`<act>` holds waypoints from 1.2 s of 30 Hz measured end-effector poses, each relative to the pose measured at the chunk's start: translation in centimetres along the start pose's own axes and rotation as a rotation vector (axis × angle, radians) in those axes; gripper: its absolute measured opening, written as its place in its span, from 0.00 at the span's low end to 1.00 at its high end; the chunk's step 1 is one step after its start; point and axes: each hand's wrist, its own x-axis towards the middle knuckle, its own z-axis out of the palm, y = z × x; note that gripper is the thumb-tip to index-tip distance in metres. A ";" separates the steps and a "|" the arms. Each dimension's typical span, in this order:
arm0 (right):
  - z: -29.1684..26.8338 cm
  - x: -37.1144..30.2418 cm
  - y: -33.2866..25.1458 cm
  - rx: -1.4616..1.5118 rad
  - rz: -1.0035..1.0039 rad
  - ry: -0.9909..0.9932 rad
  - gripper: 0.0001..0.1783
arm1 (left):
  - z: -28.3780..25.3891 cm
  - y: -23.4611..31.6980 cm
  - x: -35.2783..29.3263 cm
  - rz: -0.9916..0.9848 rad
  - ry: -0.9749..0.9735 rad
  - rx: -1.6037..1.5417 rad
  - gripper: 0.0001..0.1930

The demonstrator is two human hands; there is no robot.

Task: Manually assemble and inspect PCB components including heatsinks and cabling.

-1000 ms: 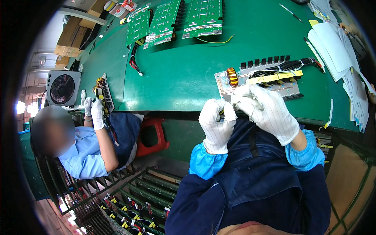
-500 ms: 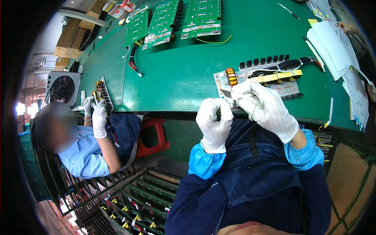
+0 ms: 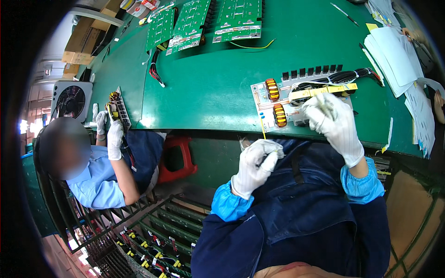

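A grey circuit board (image 3: 257, 103) lies at the table's near edge, with two copper-wound ring coils, an upper coil (image 3: 272, 90) and a lower coil (image 3: 279, 115). Black heat-sink parts line its far side, and a black cable bundle (image 3: 345, 77) runs across it. From its near left corner a short yellow wire (image 3: 263, 131) hangs over the edge toward my left hand (image 3: 256, 167). That white-gloved hand is closed in a pinch below the board; what it grips is hidden. My right hand (image 3: 334, 124), also gloved, is curled over the board's right part, its contents unclear.
Several green circuit boards (image 3: 187, 27) lie at the back, near a loose yellow-green wire (image 3: 252, 47). Papers (image 3: 393, 55) and a pen (image 3: 344, 14) are at right. At left a co-worker's gloved hand (image 3: 115, 140) holds another board (image 3: 123, 109), beside a fan (image 3: 72, 102) and red stool (image 3: 178, 160).
My hands have drawn apart: the left moved down off the board's corner, the right moved right. The lower coil and yellow wire have come into sight.
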 end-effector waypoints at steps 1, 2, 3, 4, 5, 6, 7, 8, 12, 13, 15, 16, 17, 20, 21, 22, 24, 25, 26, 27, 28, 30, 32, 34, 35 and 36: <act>-0.5 -0.1 -0.5 0.160 0.249 0.044 0.12 | -0.2 -0.8 -0.6 -0.132 -0.023 -0.178 0.06; -1.0 -0.5 2.1 -0.341 0.054 0.052 0.15 | -0.7 -1.6 -1.0 -0.171 -0.058 -0.225 0.08; -1.0 -0.2 2.0 -0.340 0.055 0.050 0.15 | -0.8 -1.9 -1.3 -0.222 0.013 -0.330 0.08; -0.9 0.0 1.8 -0.215 0.028 0.078 0.16 | -1.1 -2.4 -1.6 -0.266 0.099 -0.423 0.08; -0.8 0.2 1.6 -0.089 0.001 0.108 0.17 | -1.5 -2.8 -1.8 -0.310 0.185 -0.514 0.08; -0.4 0.2 1.8 0.072 0.073 0.139 0.17 | -2.1 -2.7 -1.7 -0.394 0.321 -0.543 0.08; -0.3 0.2 1.7 0.075 0.076 0.138 0.17 | -3.2 -2.7 -1.5 -0.351 0.357 -0.617 0.08; -0.2 0.1 1.7 0.076 0.048 0.126 0.17 | -3.8 -3.0 -1.4 -0.278 0.416 -0.731 0.08; -0.8 -0.6 3.7 -0.149 -0.006 0.096 0.15 | -5.0 -3.5 -0.9 -0.174 0.503 -0.816 0.07; -0.9 -0.7 3.9 -0.290 -0.019 0.094 0.15 | -5.2 -3.4 -0.8 -0.176 0.503 -0.816 0.07; -1.3 -0.7 3.0 -0.119 0.035 0.153 0.14 | -5.5 -3.3 -0.6 -0.088 0.481 -0.796 0.08; -1.5 -0.7 2.6 0.053 0.087 0.212 0.14 | -5.7 -3.6 -0.7 -0.073 0.503 -0.773 0.09; -1.7 -0.8 2.5 0.054 0.089 0.212 0.14 | -5.9 -3.6 -0.8 -0.076 0.501 -0.773 0.09; -2.3 -1.0 3.0 0.131 0.097 0.285 0.14 | -6.3 -4.0 -1.0 -0.087 0.528 -0.674 0.12; -2.5 -1.1 3.3 0.133 0.098 0.283 0.14 | -6.2 -3.9 -1.0 -0.089 0.529 -0.671 0.12; -2.6 -1.1 3.8 0.133 0.070 0.299 0.14 | -6.1 -3.7 -1.0 -0.078 0.537 -0.680 0.12; -2.6 -1.3 4.0 0.167 0.087 0.354 0.14 | -6.0 -3.1 -0.9 -0.067 0.544 -0.686 0.13; -2.7 -1.3 4.2 0.169 0.087 0.354 0.14 | -5.9 -2.7 -0.7 -0.089 0.538 -0.693 0.13; -3.0 -1.4 4.5 0.150 0.106 0.368 0.14 | -5.8 -2.3 -0.5 -0.110 0.531 -0.701 0.14; -3.2 -1.5 4.7 0.131 0.125 0.384 0.14 | -5.7 -1.9 -0.1 -0.111 0.529 -0.698 0.14; -3.4 -1.6 4.7 0.133 0.126 0.388 0.14 | -5.6 -1.6 0.4 -0.094 0.503 -0.702 0.14; -3.6 -1.7 4.8 0.141 0.093 0.405 0.15 | -5.7 -1.6 1.3 -0.053 0.438 -0.718 0.16; -4.3 -2.0 4.4 0.143 0.097 0.425 0.15 | -4.8 -0.6 3.3 -0.065 0.411 -0.725 0.16; -4.7 -2.3 4.5 0.148 0.099 0.440 0.15 | -4.1 -0.1 5.4 -0.088 0.378 -0.739 0.17; -4.9 -2.5 4.8 0.161 0.099 0.472 0.15 | -3.6 0.2 6.4 -0.089 0.372 -0.739 0.17; -5.2 -2.7 5.0 0.174 0.098 0.503 0.15 | -3.0 0.6 7.6 -0.105 0.336 -0.768 0.18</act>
